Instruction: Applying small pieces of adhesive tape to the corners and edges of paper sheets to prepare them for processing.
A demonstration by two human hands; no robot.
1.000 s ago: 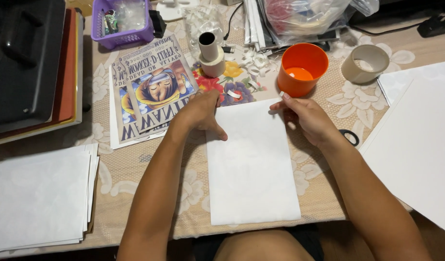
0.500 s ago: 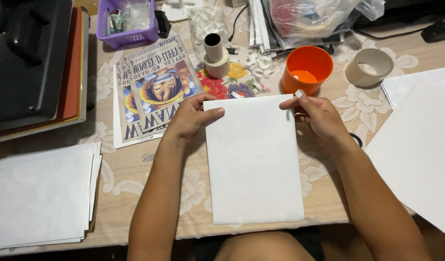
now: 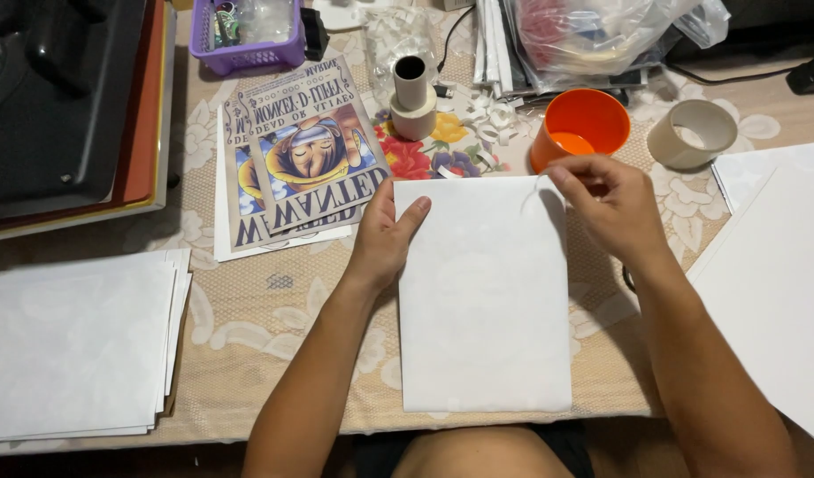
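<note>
On the counter, spread with a beige flowered cloth, a white sheet lies upright at centre. The left hand rests flat and open on the sheet's upper left edge; the right hand pinches its top right corner. Left of them lie brown picture posters, a white paper stack lower left. An orange cup and a tape roll stand behind.

white sheets cut off at right edge, black machine cropped top-left
</note>
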